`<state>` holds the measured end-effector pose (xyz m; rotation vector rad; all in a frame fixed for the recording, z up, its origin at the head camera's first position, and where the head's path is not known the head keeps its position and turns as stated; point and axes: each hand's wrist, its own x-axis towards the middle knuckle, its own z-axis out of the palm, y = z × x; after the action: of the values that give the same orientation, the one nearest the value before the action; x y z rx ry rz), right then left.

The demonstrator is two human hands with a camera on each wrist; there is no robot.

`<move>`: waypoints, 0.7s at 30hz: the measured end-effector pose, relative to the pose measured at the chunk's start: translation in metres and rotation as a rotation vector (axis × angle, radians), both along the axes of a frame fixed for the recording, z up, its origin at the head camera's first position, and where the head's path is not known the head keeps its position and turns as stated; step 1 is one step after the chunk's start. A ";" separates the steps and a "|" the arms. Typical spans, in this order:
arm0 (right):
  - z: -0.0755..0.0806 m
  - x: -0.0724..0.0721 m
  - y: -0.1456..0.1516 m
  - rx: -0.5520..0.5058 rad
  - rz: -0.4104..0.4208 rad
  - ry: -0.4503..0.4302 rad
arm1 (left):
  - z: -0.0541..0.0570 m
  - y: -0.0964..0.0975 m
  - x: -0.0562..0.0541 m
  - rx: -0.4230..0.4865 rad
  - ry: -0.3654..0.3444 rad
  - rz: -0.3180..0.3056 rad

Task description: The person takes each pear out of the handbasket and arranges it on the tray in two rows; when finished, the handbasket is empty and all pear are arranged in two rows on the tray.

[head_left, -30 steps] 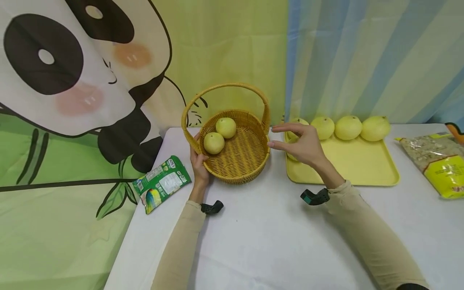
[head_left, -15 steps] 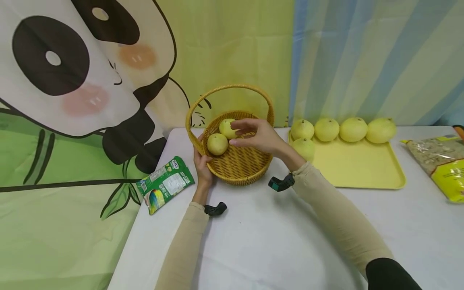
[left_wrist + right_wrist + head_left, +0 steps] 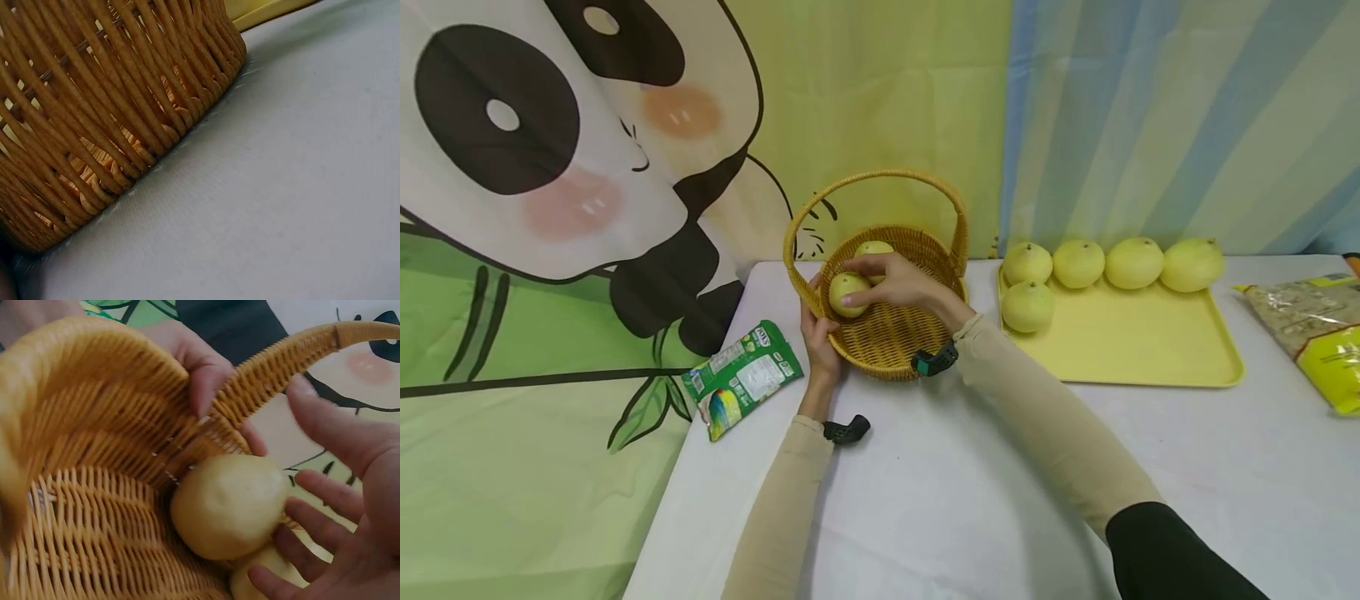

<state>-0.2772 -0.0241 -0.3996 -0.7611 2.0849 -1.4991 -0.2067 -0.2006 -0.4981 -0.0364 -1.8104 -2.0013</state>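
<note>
A wicker basket with a tall arched handle stands on the white table, holding two round pale yellow-green melons. My left hand grips its left rim near the handle's foot; the right wrist view shows the thumb over the rim. Inside the basket, my right hand is at the front melon, partly covering the rear melon. In the right wrist view its fingers spread right beside the melon, the thumb standing away from it. Only the basket's woven side fills the left wrist view.
To the right lies a yellow tray with several similar melons along its back and left edges. A green packet lies left of the basket. A clear and yellow bag is at the far right, a curtain behind.
My right hand has moved left from beside the tray, over the basket rim and down to the front melon. The left hand keeps its grip on the basket.
</note>
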 end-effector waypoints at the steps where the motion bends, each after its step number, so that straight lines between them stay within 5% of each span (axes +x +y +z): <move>1: -0.002 0.000 -0.002 0.001 0.003 -0.007 | 0.000 0.000 0.000 -0.003 -0.001 0.001; 12: -0.012 -0.007 0.003 0.080 -0.025 -0.055 | -0.002 -0.001 -0.004 0.017 0.056 -0.010; 21: -0.015 -0.005 -0.004 0.098 0.000 -0.089 | -0.002 0.000 -0.001 -0.009 0.027 -0.001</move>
<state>-0.2825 -0.0283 -0.4151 -0.6464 2.0750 -1.3937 -0.2082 -0.2008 -0.4997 -0.0672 -1.8029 -1.9844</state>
